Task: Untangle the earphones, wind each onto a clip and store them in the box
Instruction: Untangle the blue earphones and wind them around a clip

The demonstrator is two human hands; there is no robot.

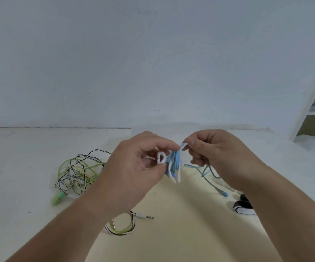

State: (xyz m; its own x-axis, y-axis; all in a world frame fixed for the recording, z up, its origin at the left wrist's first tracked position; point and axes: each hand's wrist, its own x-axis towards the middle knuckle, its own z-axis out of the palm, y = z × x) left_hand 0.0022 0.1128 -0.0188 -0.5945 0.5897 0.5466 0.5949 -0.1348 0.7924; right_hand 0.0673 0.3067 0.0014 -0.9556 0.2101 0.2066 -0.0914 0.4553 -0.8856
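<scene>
At the centre of the frame your left hand [134, 173] pinched the white clip [161, 159] between thumb and curled fingers, with the blue earphone cable [174, 161] looped round it. Your right hand [217, 156] pinched a loop of that cable just right of the clip, and the loose end trailed down to the table [20, 167]. A green and black-and-white tangle [77, 173] lay at centre left, with a plug [146, 216] at lower centre. A black-and-white clip [244, 208] sat at lower right.
</scene>
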